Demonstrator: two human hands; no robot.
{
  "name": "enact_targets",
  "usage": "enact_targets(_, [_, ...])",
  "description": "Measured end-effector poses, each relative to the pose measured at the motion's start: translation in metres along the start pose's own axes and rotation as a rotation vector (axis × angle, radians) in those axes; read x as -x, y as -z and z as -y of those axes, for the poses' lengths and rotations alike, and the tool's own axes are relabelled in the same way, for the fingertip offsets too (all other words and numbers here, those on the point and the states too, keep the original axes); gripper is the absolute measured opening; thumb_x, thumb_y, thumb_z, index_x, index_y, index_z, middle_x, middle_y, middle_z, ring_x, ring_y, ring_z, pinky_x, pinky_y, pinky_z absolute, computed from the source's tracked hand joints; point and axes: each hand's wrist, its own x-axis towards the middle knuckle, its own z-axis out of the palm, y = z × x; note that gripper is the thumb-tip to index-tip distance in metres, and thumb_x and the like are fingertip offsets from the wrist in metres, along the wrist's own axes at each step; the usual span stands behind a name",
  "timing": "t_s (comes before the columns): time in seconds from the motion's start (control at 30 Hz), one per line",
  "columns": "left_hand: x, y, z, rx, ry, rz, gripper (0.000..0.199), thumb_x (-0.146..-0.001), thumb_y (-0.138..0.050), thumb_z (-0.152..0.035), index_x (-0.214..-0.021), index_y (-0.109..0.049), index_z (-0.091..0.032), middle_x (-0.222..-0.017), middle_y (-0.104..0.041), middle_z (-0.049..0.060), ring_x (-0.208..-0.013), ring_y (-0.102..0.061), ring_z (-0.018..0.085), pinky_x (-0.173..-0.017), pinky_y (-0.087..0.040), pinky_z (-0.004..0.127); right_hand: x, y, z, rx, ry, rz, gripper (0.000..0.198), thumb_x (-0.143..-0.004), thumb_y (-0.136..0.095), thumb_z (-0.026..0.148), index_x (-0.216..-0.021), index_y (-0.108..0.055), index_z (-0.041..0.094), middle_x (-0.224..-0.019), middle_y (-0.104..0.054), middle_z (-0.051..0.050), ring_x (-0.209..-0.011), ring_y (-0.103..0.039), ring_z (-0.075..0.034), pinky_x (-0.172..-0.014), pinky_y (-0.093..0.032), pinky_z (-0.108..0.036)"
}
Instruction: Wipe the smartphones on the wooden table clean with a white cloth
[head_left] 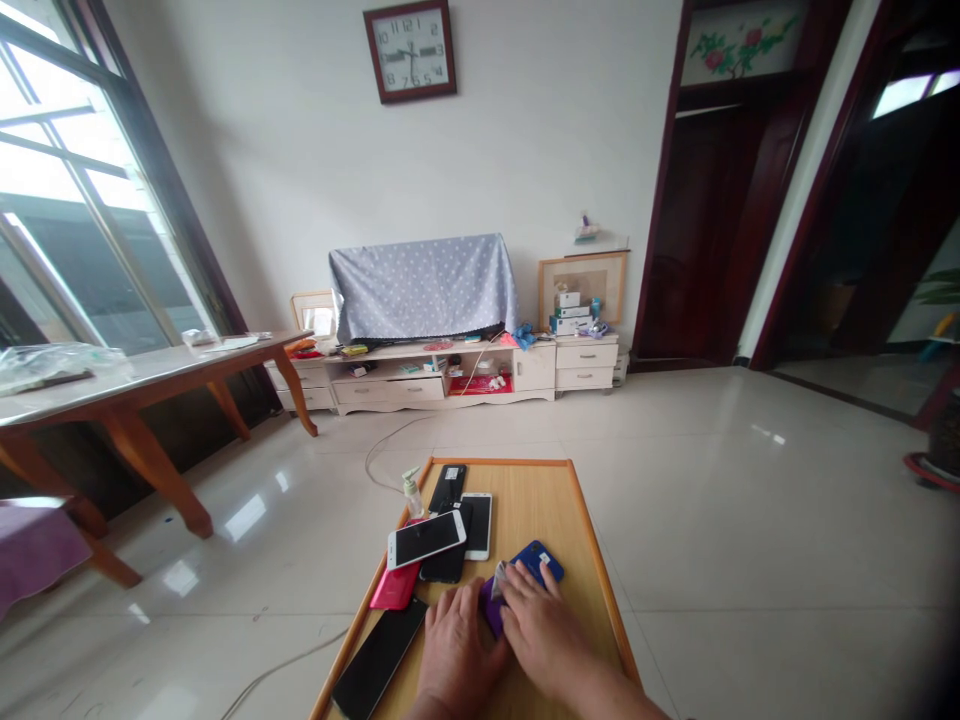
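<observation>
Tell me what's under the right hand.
The right hand partly covers a blue phone; its far end shows, the rest is hidden. Purple and grey material shows along the hand's left edge; how far it runs underneath can't be seen.

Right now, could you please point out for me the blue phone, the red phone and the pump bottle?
Blue phone [538,556]: head view, on its uncovered upper part.
Red phone [394,588]: head view, on its visible red surface.
Pump bottle [415,502]: head view, on its clear body.

The left hand [457,640] and the right hand [551,630] are both bare where they show; the right forearm [619,694] is likewise bare, out to the near edge of view.
</observation>
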Motion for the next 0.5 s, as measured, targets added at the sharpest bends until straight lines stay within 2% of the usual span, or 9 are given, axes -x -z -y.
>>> enact_targets(0.13, [0.001,0.000,0.000,-0.003,0.001,-0.006,0.064,-0.072,-0.063,-0.040,-0.134,-0.052,-0.025,-0.130,-0.062,0.006,-0.123,-0.050,0.026,-0.108,-0.031,0.039,-0.012,0.015,-0.016,0.092,-0.214,-0.049,0.058,-0.104,-0.019,0.043,-0.151,-0.042,0.019,-0.160,-0.033,-0.006,-0.150,-0.024,-0.026,-0.123,-0.007,-0.052])
enact_targets(0.2, [0.001,0.000,0.000,-0.004,0.002,-0.008,0.065,-0.072,-0.063,-0.039,-0.134,-0.051,-0.025,-0.130,-0.062,0.006,-0.123,-0.050,0.026,-0.108,-0.031,0.039,-0.015,0.018,-0.018,0.114,-0.251,-0.049,0.060,-0.103,-0.020,0.045,-0.152,-0.041,0.017,-0.161,-0.031,-0.008,-0.150,-0.022,-0.027,-0.123,-0.008,-0.053])
enact_targets(0.27, [0.001,-0.001,0.002,-0.005,0.002,-0.007,0.064,-0.074,-0.062,-0.040,-0.135,-0.051,-0.025,-0.130,-0.062,0.007,-0.123,-0.050,0.026,-0.109,-0.030,0.039,-0.013,0.013,-0.007,0.093,-0.171,-0.022,0.060,-0.104,-0.021,0.046,-0.152,-0.040,0.018,-0.161,-0.030,-0.009,-0.150,-0.021,-0.028,-0.123,-0.008,-0.053])
enact_targets(0.4, [0.000,-0.002,0.004,-0.022,0.006,0.016,0.058,-0.080,-0.053,-0.032,-0.138,-0.049,-0.024,-0.136,-0.061,0.008,-0.125,-0.050,0.025,-0.107,-0.031,0.037,-0.001,0.000,0.024,-0.023,0.147,0.072,0.055,-0.105,-0.019,0.041,-0.156,-0.033,0.024,-0.160,-0.033,-0.006,-0.150,-0.022,-0.024,-0.123,-0.005,-0.051])
enact_targets(0.43, [0.000,-0.002,0.004,-0.026,0.004,0.021,0.058,-0.081,-0.053,-0.032,-0.138,-0.049,-0.024,-0.137,-0.060,0.008,-0.125,-0.050,0.025,-0.107,-0.031,0.037,0.000,0.000,0.027,-0.040,0.183,0.085,0.054,-0.106,-0.018,0.041,-0.156,-0.032,0.026,-0.160,-0.034,-0.005,-0.150,-0.023,-0.023,-0.123,-0.004,-0.051])
enact_targets(0.5, [0.000,0.000,0.003,-0.032,0.001,0.026,0.061,-0.079,-0.055,-0.035,-0.139,-0.049,-0.024,-0.138,-0.060,0.008,-0.126,-0.050,0.026,-0.107,-0.032,0.038,-0.003,0.005,0.022,-0.030,0.136,0.082,0.054,-0.106,-0.018,0.042,-0.155,-0.035,0.026,-0.159,-0.036,-0.005,-0.150,-0.025,-0.023,-0.123,-0.003,-0.052])
